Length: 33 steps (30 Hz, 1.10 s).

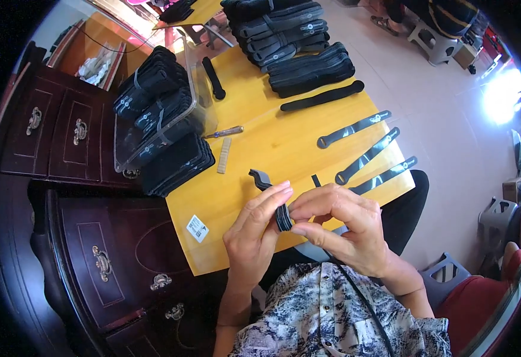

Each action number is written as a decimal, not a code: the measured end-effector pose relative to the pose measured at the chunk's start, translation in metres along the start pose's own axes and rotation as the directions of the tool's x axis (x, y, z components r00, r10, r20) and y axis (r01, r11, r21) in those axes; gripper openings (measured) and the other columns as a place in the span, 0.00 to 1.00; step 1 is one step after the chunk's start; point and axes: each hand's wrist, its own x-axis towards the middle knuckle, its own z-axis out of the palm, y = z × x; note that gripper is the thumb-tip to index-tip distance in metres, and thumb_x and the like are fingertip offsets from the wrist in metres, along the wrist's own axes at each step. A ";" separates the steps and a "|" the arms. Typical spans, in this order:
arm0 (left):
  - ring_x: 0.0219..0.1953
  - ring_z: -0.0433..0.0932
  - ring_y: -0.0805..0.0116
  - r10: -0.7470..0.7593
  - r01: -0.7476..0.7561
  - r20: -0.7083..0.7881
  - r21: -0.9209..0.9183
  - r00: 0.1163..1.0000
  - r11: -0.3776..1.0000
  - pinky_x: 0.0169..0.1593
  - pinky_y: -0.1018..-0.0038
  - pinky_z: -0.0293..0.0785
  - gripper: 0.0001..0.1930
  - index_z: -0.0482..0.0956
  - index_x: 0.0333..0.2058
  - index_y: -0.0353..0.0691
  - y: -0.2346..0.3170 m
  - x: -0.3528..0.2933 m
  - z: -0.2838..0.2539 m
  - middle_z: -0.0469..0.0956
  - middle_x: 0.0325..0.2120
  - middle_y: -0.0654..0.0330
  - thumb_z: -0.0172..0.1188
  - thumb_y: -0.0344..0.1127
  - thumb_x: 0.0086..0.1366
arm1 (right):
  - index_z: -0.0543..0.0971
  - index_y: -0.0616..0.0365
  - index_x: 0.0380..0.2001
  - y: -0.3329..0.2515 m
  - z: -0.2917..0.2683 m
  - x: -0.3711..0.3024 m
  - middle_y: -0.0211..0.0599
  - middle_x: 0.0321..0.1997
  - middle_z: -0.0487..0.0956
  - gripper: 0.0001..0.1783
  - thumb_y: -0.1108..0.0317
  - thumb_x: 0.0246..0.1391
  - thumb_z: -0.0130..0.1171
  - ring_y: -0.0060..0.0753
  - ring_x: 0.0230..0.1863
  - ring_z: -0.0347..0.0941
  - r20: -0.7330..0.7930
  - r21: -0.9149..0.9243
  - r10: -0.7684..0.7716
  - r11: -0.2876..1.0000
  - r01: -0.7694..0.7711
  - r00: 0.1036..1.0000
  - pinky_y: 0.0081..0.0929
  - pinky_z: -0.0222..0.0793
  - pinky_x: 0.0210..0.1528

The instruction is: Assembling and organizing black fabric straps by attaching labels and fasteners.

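In front of my chest, my left hand [252, 229] pinches a small stack of black straps [283, 219] between thumb and fingers. The stack's layered end faces up, and its grey-black tail curls out beyond my fingertips. My right hand [345, 225] is closed at the stack's right edge, thumb and fingertips on it; how much they grip is partly hidden. Beyond the right hand, three flat black straps with slotted ends lie side by side: a far one [356, 129], a middle one [367, 156] and a near one [385, 175]. A short black strip [316, 180] lies close to my right fingers.
On the yellow table [248, 143] are bundled black straps [284, 33], a black stack [311, 70], a long strap [323, 96], a screwdriver [225, 132], a beige strip [224, 156] and a white label [197, 228]. A clear bin [200, 89] of bundles and dark drawers [103, 256] stand left.
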 end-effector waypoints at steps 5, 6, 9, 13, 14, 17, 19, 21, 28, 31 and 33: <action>0.48 0.79 0.58 0.017 -0.019 -0.042 -0.035 0.999 0.999 0.50 0.70 0.76 0.21 0.78 0.46 0.34 -0.013 -0.007 0.004 0.79 0.46 0.49 0.60 0.13 0.53 | 0.81 0.64 0.33 0.009 0.001 0.000 0.41 0.38 0.81 0.06 0.75 0.51 0.65 0.27 0.35 0.79 0.018 0.055 0.007 0.998 -0.008 1.000 0.19 0.76 0.34; 0.49 0.79 0.57 0.024 -0.026 -0.052 -0.032 0.998 0.999 0.51 0.70 0.76 0.21 0.78 0.46 0.34 -0.014 -0.008 0.004 0.79 0.46 0.49 0.60 0.13 0.53 | 0.81 0.64 0.33 0.009 0.000 0.001 0.41 0.38 0.81 0.06 0.75 0.52 0.65 0.27 0.35 0.79 0.038 0.058 0.005 0.998 -0.008 0.999 0.19 0.76 0.34; 0.48 0.79 0.57 0.032 -0.033 -0.072 -0.022 0.997 0.999 0.51 0.70 0.75 0.20 0.78 0.46 0.34 -0.015 -0.011 0.005 0.79 0.46 0.48 0.61 0.14 0.53 | 0.80 0.65 0.33 0.008 0.001 0.004 0.41 0.38 0.81 0.06 0.75 0.52 0.64 0.29 0.36 0.79 0.060 0.052 -0.006 0.999 0.003 0.998 0.22 0.76 0.37; 0.48 0.79 0.57 0.021 -0.020 -0.111 0.007 0.994 1.000 0.51 0.69 0.75 0.20 0.78 0.46 0.33 -0.018 -0.015 0.005 0.79 0.46 0.48 0.61 0.14 0.53 | 0.80 0.65 0.32 0.009 0.003 0.007 0.41 0.37 0.81 0.05 0.75 0.52 0.64 0.34 0.38 0.79 0.091 -0.036 -0.064 0.997 0.067 0.994 0.27 0.75 0.41; 0.48 0.80 0.56 0.021 -0.023 -0.126 -0.015 0.992 1.000 0.51 0.69 0.76 0.20 0.77 0.45 0.33 -0.018 -0.015 0.006 0.79 0.46 0.47 0.61 0.14 0.53 | 0.79 0.65 0.32 0.010 0.002 0.009 0.41 0.38 0.81 0.05 0.75 0.52 0.63 0.36 0.39 0.79 0.134 -0.018 -0.055 0.998 0.058 0.989 0.28 0.74 0.42; 0.47 0.80 0.56 0.023 -0.026 -0.149 -0.020 0.989 0.999 0.51 0.69 0.76 0.19 0.77 0.45 0.32 -0.022 -0.019 0.005 0.80 0.45 0.47 0.60 0.14 0.53 | 0.76 0.64 0.33 0.011 0.005 0.015 0.41 0.36 0.78 0.05 0.76 0.52 0.61 0.40 0.39 0.77 0.187 -0.058 -0.104 0.991 0.117 0.977 0.30 0.73 0.42; 0.47 0.80 0.56 0.024 -0.024 -0.156 0.000 0.987 1.000 0.51 0.69 0.76 0.19 0.77 0.45 0.32 -0.024 -0.021 0.003 0.80 0.45 0.47 0.60 0.13 0.53 | 0.75 0.64 0.33 0.010 0.012 0.017 0.41 0.33 0.77 0.06 0.76 0.52 0.60 0.40 0.38 0.76 0.201 -0.113 -0.162 0.976 0.187 0.966 0.31 0.73 0.40; 0.46 0.81 0.55 0.036 -0.036 -0.137 -0.001 0.990 0.999 0.51 0.69 0.76 0.17 0.77 0.45 0.31 -0.024 -0.020 0.001 0.80 0.44 0.46 0.59 0.14 0.55 | 0.71 0.61 0.31 0.007 0.017 0.019 0.38 0.27 0.71 0.07 0.75 0.48 0.58 0.39 0.33 0.72 0.202 -0.317 -0.155 0.924 0.214 0.967 0.33 0.72 0.34; 0.55 0.75 0.55 -0.042 0.027 -0.065 -0.222 0.997 0.975 0.58 0.66 0.70 0.22 0.73 0.50 0.28 -0.022 -0.028 0.001 0.74 0.53 0.42 0.56 0.12 0.55 | 0.69 0.53 0.27 0.032 0.022 0.019 0.33 0.26 0.69 0.08 0.68 0.46 0.58 0.36 0.29 0.71 0.347 -0.282 -0.245 0.893 0.350 0.905 0.30 0.70 0.27; 0.64 0.64 0.55 -0.275 0.219 0.012 -0.637 0.961 0.739 0.65 0.63 0.60 0.24 0.67 0.56 0.24 -0.011 -0.032 -0.003 0.65 0.60 0.40 0.56 0.18 0.59 | 0.68 0.53 0.26 0.032 0.030 0.015 0.33 0.25 0.68 0.08 0.67 0.46 0.58 0.36 0.29 0.71 0.366 -0.276 -0.256 0.888 0.367 0.895 0.31 0.70 0.27; 0.66 0.60 0.56 -0.195 0.161 0.040 -0.737 0.980 0.656 0.67 0.62 0.55 0.26 0.62 0.59 0.21 -0.017 -0.035 -0.007 0.60 0.63 0.40 0.54 0.30 0.66 | 0.68 0.54 0.25 0.031 0.034 0.015 0.32 0.25 0.68 0.09 0.67 0.46 0.59 0.37 0.29 0.71 0.375 -0.254 -0.270 0.890 0.378 0.887 0.32 0.70 0.27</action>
